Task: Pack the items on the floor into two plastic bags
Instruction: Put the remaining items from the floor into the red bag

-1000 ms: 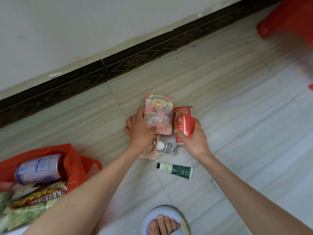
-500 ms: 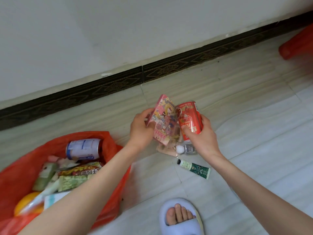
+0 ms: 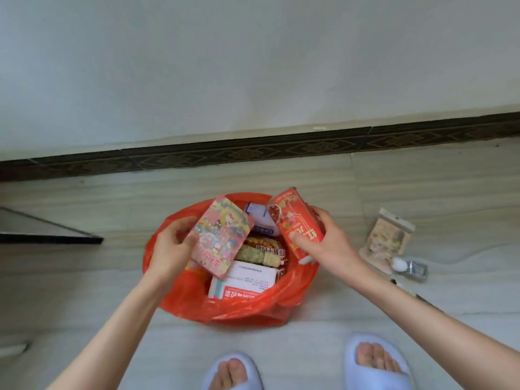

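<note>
Head view: left hand (image 3: 168, 249) pinches a card pack (image 3: 221, 237), right hand (image 3: 329, 243) grips a can (image 3: 295, 220), both over the nearly full red bag (image 3: 225, 308); a few things (image 3: 387, 240) wait on the floor.

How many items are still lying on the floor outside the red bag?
2 clearly: a beige packet right of the red bag, and a small clear bottle beside it. The right forearm may hide more.
</note>
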The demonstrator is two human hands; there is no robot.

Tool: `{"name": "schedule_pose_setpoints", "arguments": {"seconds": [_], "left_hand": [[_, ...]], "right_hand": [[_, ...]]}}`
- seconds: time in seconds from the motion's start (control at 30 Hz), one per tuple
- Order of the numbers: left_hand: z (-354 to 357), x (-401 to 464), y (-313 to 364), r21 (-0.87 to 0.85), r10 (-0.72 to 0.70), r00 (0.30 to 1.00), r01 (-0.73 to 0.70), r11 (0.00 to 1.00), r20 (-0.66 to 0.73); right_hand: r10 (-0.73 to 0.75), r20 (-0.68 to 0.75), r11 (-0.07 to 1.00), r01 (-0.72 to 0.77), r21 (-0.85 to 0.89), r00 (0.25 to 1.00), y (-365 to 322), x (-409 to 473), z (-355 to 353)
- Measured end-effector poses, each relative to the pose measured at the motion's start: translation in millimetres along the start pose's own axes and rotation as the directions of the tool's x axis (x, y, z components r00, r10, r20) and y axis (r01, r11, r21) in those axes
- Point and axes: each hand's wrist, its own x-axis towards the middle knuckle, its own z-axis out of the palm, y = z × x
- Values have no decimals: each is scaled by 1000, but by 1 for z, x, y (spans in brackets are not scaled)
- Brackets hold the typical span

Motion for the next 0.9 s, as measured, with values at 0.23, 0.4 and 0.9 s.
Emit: {"name": "schedule_pose_setpoints", "arguments": {"seconds": [0.23, 0.4, 0.9], "left_hand": [[-6, -13, -39, 471, 179, 979, -202, 859, 93], [-15, -10, -47, 650, 337, 937, -202, 733, -89], [-71, 24, -29, 456, 388, 905, -274, 847, -176]], "right_hand": [[-88, 191, 901, 160, -404, 978, -15, 5, 55], [-149, 458, 731, 410, -545, 876, -29, 15, 79], [-65, 416, 889, 243, -389, 907, -78, 47, 125]]}}
